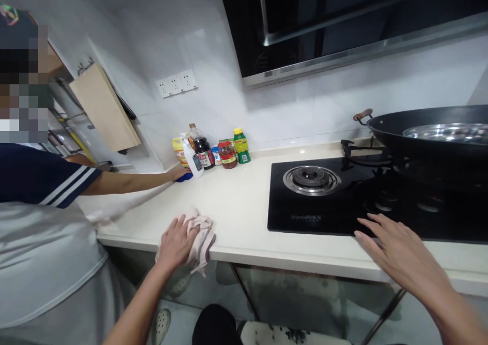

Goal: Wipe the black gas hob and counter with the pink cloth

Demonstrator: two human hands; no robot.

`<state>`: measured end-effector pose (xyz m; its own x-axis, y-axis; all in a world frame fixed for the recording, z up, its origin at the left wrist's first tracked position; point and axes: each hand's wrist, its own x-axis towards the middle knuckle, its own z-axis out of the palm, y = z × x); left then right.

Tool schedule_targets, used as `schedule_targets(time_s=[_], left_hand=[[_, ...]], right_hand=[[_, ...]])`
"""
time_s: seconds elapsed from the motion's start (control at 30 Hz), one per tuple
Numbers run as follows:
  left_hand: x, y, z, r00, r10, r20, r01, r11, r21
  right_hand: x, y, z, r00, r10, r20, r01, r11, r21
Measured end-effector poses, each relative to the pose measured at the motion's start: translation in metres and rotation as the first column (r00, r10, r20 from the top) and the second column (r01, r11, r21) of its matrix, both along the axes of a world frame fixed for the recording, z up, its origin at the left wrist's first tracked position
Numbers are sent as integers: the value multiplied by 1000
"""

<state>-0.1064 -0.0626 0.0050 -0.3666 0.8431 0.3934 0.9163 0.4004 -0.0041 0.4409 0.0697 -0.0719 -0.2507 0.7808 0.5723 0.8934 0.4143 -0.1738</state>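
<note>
My left hand (177, 241) is closed on a pale pink cloth (202, 238), which lies bunched on the white countertop (240, 208) with its lower end hanging over the front edge. Fingers stretched out, my right hand (404, 251) holds nothing. It is at the front edge of the black gas stove (328, 218); whether its fingertips touch the glass I cannot tell. The round burner (311, 179) on the stove's left side has no pan on it.
A co-worker at the left reaches a hand (180, 173) with a blue cloth (184, 177) beside a white bottle (193, 157). Sauce bottles and a red-lidded jar (227, 156) stand by the wall. A large wok (396, 131) sits at right under the range hood (343, 40).
</note>
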Motion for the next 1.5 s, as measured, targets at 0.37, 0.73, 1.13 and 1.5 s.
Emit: schedule_targets(time_s=[0.37, 0.73, 1.13, 1.5], left_hand=[[105, -11, -81, 998, 15, 54, -35, 922, 386], [270, 19, -114, 831, -529, -172, 539, 690, 483], [255, -1, -47, 365, -924, 115, 856, 382, 348], [114, 45, -19, 774, -623, 118, 447, 668, 596]], right_hand=[[-1, 1, -1, 1000, -4, -1, 4, 1000, -7], [1, 2, 4, 985, 69, -155, -70, 998, 4], [-88, -84, 19, 868, 496, -26, -493, 867, 70], [-239, -75, -7, 940, 296, 167, -336, 886, 319]])
